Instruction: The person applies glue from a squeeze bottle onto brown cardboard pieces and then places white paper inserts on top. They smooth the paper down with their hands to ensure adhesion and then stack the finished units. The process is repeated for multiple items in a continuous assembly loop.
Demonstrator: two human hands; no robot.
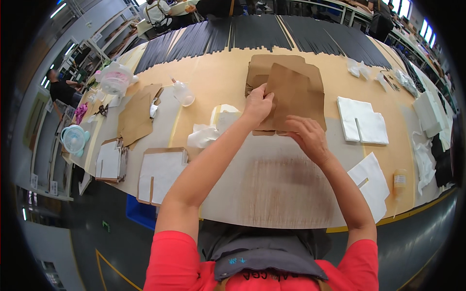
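A long tan worktable (pixel 218 77) fills a workshop, with black strips (pixel 252 31) fanned along its far edge. Near the left edge stand a small fan (pixel 74 139), stacks of white-faced card (pixel 110 161) and a brown sheet (pixel 136 114); a clear bottle (pixel 183 92) sits further in. At the middle lies a pile of brown cardboard blanks (pixel 291 77), matt, flat and notched. The left hand (pixel 257 104) pinches the near-left edge of the top blank (pixel 296 94), lifting it at a tilt. The right hand (pixel 307 137) lies flat and unclenched on the blank's near edge, steadying it. The step looks like peeling one blank off the pile; next it must come free of those beneath. White foam pieces (pixel 361 121) lie toward the right edge.
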